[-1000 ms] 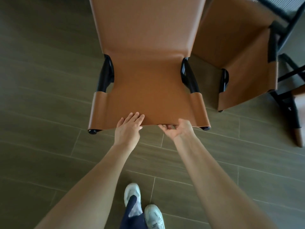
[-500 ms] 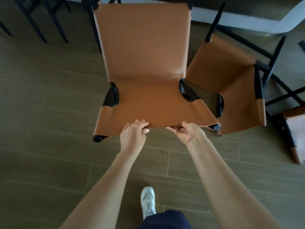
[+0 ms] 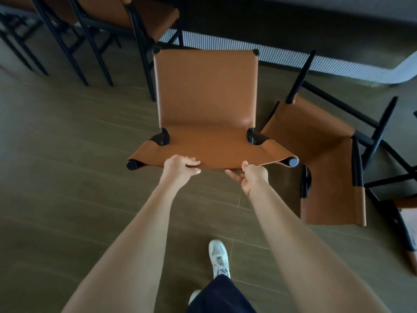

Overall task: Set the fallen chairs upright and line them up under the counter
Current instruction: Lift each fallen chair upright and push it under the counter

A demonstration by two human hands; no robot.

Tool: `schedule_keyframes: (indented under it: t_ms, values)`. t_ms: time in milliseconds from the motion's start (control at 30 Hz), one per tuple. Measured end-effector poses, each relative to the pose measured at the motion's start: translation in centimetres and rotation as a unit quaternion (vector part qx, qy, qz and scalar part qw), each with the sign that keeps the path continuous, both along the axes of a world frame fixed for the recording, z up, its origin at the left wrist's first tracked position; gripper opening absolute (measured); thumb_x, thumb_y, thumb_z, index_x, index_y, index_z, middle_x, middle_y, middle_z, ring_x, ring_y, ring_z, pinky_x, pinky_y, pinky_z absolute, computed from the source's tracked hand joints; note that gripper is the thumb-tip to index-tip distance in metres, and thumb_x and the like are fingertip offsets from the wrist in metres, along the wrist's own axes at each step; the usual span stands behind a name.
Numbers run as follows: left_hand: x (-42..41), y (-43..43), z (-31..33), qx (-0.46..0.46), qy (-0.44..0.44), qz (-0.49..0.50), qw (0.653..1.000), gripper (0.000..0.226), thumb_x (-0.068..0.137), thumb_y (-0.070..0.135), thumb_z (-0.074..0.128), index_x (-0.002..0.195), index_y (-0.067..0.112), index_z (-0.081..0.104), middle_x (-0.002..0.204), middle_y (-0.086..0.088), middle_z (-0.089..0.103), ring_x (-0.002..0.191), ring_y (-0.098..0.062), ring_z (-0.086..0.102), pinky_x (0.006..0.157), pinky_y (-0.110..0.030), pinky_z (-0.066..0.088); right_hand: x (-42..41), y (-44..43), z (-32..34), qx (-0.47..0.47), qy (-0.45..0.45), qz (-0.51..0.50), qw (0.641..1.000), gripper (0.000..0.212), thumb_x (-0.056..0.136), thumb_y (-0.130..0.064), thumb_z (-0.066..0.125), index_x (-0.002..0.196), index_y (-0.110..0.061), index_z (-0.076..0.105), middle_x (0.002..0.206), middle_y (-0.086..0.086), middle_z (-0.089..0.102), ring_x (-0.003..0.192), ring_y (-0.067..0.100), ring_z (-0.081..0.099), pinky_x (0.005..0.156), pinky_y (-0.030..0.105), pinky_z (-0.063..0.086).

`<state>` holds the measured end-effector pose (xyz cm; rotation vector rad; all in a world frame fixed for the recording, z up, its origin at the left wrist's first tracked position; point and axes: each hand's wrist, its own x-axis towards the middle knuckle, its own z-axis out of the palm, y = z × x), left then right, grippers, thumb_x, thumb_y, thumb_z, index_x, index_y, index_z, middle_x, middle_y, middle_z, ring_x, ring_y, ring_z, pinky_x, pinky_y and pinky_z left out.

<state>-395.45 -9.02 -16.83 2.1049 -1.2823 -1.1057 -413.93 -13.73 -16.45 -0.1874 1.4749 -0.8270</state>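
A tan leather chair (image 3: 206, 96) with a black frame lies in front of me, its near leather edge raised off the floor. My left hand (image 3: 179, 167) grips that edge from above, fingers curled over it. My right hand (image 3: 250, 177) grips the same edge from below, thumb on top. A second tan chair (image 3: 325, 154) lies on its side to the right, black legs pointing right. The dark counter (image 3: 316, 23) with its ribbed grey base runs across the top.
Upright tan chairs (image 3: 126, 16) on thin black legs stand under the counter at top left. Part of a third fallen chair (image 3: 406, 222) shows at the right edge. My white shoe (image 3: 218, 258) is on the wood-look tile floor below the hands.
Both hands closed on the chair's near edge and lifted it. The chair now sits farther from me, toward the counter, and my view has tilted up so the counter and upright chairs show.
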Motion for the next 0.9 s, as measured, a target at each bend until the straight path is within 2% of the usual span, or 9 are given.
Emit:
schedule_keyframes:
  t_ms: [67, 133, 333, 433, 500, 600, 700, 800, 900]
  values:
    - [0.7, -2.2, 0.9, 0.015, 0.006, 0.01, 1.0, 0.031, 0.082, 0.01, 0.075, 0.113, 0.015, 0.073, 0.131, 0.002, 0.062, 0.13, -0.011, 0.048, 0.102, -0.017, 0.027, 0.4, -1.9, 0.8, -0.004, 0.007, 0.014, 1.0, 0.011, 0.102, -0.003, 0.044, 0.096, -0.011, 0.049, 0.093, 0.007, 0.06, 0.057, 0.024, 0.071, 0.068, 0.041, 0.062]
    - [1.2, -4.1, 1.6, 0.037, 0.019, 0.025, 0.999, 0.03, 0.082, 0.01, 0.075, 0.112, 0.017, 0.073, 0.132, 0.004, 0.062, 0.13, -0.011, 0.048, 0.098, -0.017, 0.026, 0.7, -3.7, 1.2, -0.005, 0.016, 0.031, 0.999, 0.007, 0.102, -0.003, 0.046, 0.101, -0.009, 0.048, 0.098, 0.009, 0.06, 0.054, 0.023, 0.071, 0.068, 0.041, 0.062]
    - [2.4, -8.3, 3.2, 0.037, 0.023, 0.026, 0.999, 0.031, 0.084, 0.011, 0.074, 0.113, 0.018, 0.072, 0.132, 0.005, 0.061, 0.129, -0.011, 0.049, 0.102, -0.018, 0.026, 1.6, -8.4, 2.7, 0.008, 0.026, 0.075, 0.997, 0.017, 0.101, -0.002, 0.046, 0.114, -0.012, 0.041, 0.116, 0.016, 0.056, 0.07, 0.029, 0.073, 0.065, 0.043, 0.061]
    - [3.2, -10.1, 3.6, 0.048, 0.01, -0.023, 0.999, 0.032, 0.09, 0.019, 0.067, 0.122, 0.024, 0.067, 0.139, 0.01, 0.054, 0.137, -0.012, 0.039, 0.116, -0.029, 0.023, 2.1, -10.4, 3.2, 0.007, 0.029, 0.09, 0.995, 0.017, 0.102, -0.004, 0.044, 0.117, -0.013, 0.041, 0.104, 0.017, 0.061, 0.065, 0.028, 0.074, 0.058, 0.04, 0.061]
    - [4.0, -11.2, 3.8, 0.052, 0.003, -0.053, 0.997, 0.031, 0.094, 0.027, 0.061, 0.125, 0.027, 0.065, 0.142, 0.012, 0.051, 0.141, -0.011, 0.033, 0.117, -0.031, 0.02, 2.4, -11.8, 3.5, 0.004, 0.038, 0.102, 0.994, 0.016, 0.102, -0.005, 0.044, 0.116, -0.012, 0.041, 0.093, 0.013, 0.06, 0.064, 0.027, 0.074, 0.055, 0.039, 0.061]
    - [4.8, -13.4, 4.0, 0.04, -0.008, -0.077, 0.996, 0.029, 0.096, 0.038, 0.054, 0.119, 0.028, 0.069, 0.141, 0.013, 0.052, 0.14, -0.01, 0.034, 0.106, -0.02, 0.026, 3.0, -14.2, 4.0, 0.007, 0.061, 0.108, 0.992, 0.016, 0.101, -0.003, 0.045, 0.111, -0.014, 0.04, 0.094, 0.009, 0.057, 0.061, 0.026, 0.074, 0.051, 0.039, 0.06]
    - [5.5, -15.8, 4.5, 0.022, -0.042, -0.096, 0.994, 0.03, 0.098, 0.039, 0.051, 0.118, 0.027, 0.07, 0.14, 0.014, 0.053, 0.137, -0.01, 0.038, 0.097, -0.015, 0.022, 3.9, -16.5, 4.4, 0.0, 0.083, 0.109, 0.991, 0.015, 0.099, 0.0, 0.043, 0.103, -0.013, 0.047, 0.099, 0.008, 0.06, 0.061, 0.025, 0.074, 0.053, 0.04, 0.06]
    - [6.4, -18.1, 5.0, 0.025, -0.064, -0.132, 0.989, 0.033, 0.1, 0.04, 0.047, 0.125, 0.03, 0.064, 0.143, 0.013, 0.05, 0.14, -0.013, 0.034, 0.112, -0.024, 0.021, 4.7, -18.9, 4.7, 0.001, 0.111, 0.107, 0.988, 0.022, 0.096, 0.001, 0.043, 0.105, -0.016, 0.052, 0.103, 0.007, 0.065, 0.072, 0.026, 0.074, 0.062, 0.042, 0.062]
    - [7.3, -20.0, 5.5, 0.037, -0.075, -0.171, 0.982, 0.035, 0.101, 0.041, 0.042, 0.131, 0.033, 0.059, 0.146, 0.013, 0.046, 0.137, -0.019, 0.039, 0.118, -0.036, 0.018, 5.4, -20.9, 5.3, 0.018, 0.117, 0.094, 0.989, 0.024, 0.096, 0.002, 0.043, 0.106, -0.017, 0.053, 0.097, 0.008, 0.067, 0.073, 0.024, 0.073, 0.059, 0.039, 0.06]
